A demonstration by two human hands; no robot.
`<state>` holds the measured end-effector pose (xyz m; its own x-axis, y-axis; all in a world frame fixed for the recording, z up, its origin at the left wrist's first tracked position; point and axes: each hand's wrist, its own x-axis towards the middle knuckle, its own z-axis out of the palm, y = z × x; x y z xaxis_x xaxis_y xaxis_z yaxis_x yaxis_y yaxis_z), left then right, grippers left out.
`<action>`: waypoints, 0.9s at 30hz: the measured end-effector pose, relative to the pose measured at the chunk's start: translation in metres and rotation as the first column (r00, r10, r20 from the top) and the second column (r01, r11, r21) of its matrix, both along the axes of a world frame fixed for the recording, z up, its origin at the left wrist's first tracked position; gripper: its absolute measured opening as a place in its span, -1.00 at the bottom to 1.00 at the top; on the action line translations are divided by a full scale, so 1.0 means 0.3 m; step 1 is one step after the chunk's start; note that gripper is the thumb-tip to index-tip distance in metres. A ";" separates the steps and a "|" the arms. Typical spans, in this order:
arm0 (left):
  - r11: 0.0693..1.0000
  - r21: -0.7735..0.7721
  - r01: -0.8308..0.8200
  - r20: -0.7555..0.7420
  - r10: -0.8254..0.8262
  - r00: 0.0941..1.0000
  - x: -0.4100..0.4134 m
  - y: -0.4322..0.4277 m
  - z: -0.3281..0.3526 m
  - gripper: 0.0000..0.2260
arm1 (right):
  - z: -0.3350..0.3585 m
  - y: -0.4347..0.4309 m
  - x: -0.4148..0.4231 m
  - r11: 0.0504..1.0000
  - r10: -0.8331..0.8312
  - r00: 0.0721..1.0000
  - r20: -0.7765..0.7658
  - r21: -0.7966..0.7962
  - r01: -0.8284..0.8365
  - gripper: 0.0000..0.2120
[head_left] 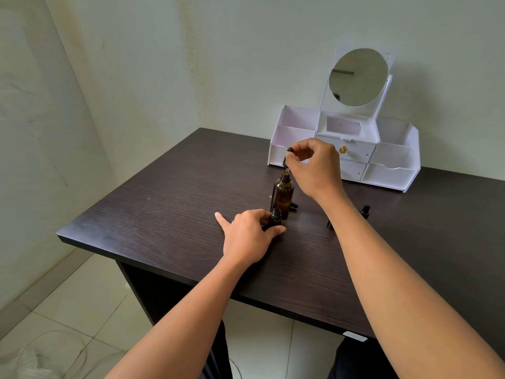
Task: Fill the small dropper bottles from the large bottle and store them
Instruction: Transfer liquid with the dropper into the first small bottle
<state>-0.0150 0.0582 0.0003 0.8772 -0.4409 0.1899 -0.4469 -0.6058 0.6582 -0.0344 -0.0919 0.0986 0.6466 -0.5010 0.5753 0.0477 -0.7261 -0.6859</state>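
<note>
The dark wood-grain table [164, 214] carries everything. Along its far edge, toward the far right corner, stands a white compartmented organiser [390, 176] with a round mirror [358, 77] on top; I see no bottles in its open compartments.

About midway between the near and far edges stands the large amber glass bottle [282, 195], upright and uncapped, partly filled. The right hand [317, 165] hovers over it, thumb and fingertips pinching the bulb of a black-topped glass dropper [287, 160] whose tip sits right at the bottle's mouth; I cannot tell whether it is loaded.

The left hand [246, 236] rests on the table just in front, thumb and curled fingers wrapped round the small dark dropper bottle [276, 216], open-necked and touching or nearly touching the large one, with one finger splayed out.

Nearer the right edge lies a spare black dropper cap [365, 210].

This looks like the transfer step, with storing not yet begun. Next, I would say, the dropper must travel the short way down to the small neck, tip centred, then a gentle squeeze while the left hand keeps that bottle from tipping.
</note>
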 end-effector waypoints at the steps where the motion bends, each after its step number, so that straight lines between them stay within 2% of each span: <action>1: 1.000 0.002 -0.002 0.000 0.002 1.000 0.000 -0.001 -0.001 -0.66 | -0.001 0.000 0.001 1.000 -0.003 1.000 -0.004 -0.002 0.003 -0.92; 11: 1.000 0.005 -0.001 0.004 0.001 1.000 0.000 0.000 -0.002 -0.64 | -0.006 0.007 0.010 1.000 -0.022 0.999 -0.029 0.015 0.022 -0.96; 15: 1.000 0.012 -0.004 0.005 0.004 1.000 0.003 0.000 -0.003 -0.65 | -0.011 0.007 0.014 0.998 -0.001 0.999 -0.048 0.055 0.004 -0.91; 21: 1.000 0.007 -0.004 0.007 0.004 1.000 -0.001 0.002 0.002 -0.64 | -0.010 0.005 0.010 0.999 0.013 0.998 -0.066 0.049 -0.010 -0.98; 27: 1.000 0.017 -0.010 0.009 0.010 1.000 0.002 0.002 -0.002 -0.63 | -0.021 0.003 0.007 0.995 0.033 0.996 -0.086 0.092 -0.025 -0.93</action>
